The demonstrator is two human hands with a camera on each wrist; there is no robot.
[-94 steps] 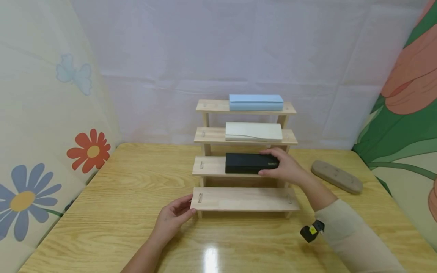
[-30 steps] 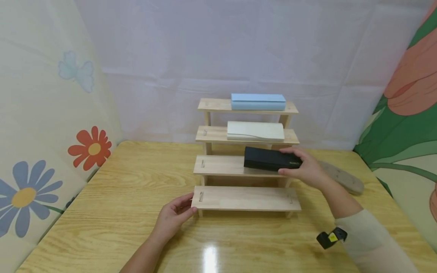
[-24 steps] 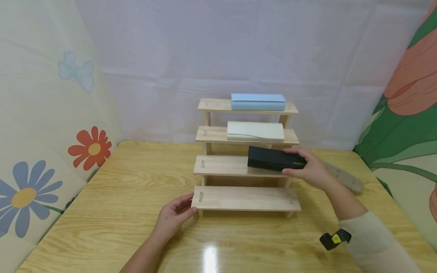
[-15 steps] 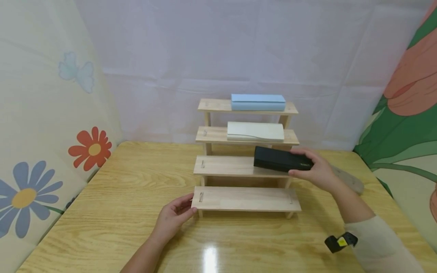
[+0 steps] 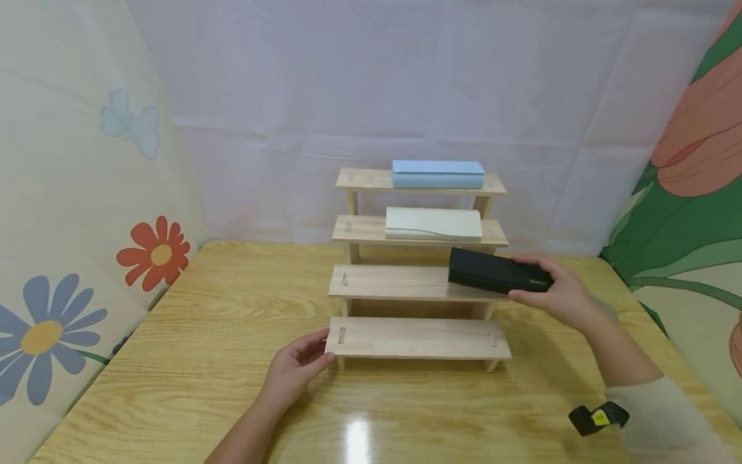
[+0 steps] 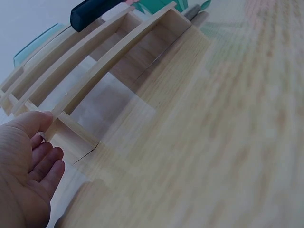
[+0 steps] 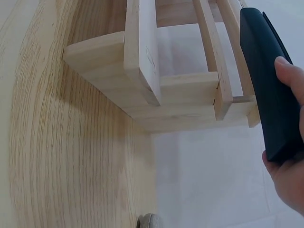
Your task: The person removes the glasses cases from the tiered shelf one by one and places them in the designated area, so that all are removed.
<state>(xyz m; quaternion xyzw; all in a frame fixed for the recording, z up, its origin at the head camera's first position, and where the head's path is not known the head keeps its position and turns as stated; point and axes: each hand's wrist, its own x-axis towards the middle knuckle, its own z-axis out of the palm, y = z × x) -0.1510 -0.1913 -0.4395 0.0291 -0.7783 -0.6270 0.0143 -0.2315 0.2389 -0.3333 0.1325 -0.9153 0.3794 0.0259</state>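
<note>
My right hand (image 5: pixel 565 298) grips the right end of a black glasses case (image 5: pixel 493 270), thumb on the near side and fingers behind. In the right wrist view the case (image 7: pixel 268 90) is held up off the shelf, slightly tilted. At the lower left, my left hand (image 5: pixel 292 370) pinches the end of the bottom board of a four-step wooden display stand (image 5: pixel 394 283). The left wrist view shows that thumb on the board's corner and the other fingers bent beneath. On the upper steps lie a white glasses case (image 5: pixel 433 223) and, above it, a light blue glasses case (image 5: pixel 437 175).
A beige glasses case (image 5: pixel 605 309) lies on the table right of the stand, mostly hidden behind my right hand and forearm. The wood-grain table (image 5: pixel 232 309) extends around the stand. A white cloth (image 5: pixel 278 116) hangs behind, with flowered panels at both sides.
My right hand has lifted the black case from the third step and carried it right, tilting it. The beige case has become mostly covered. My left hand keeps its place on the stand.
</note>
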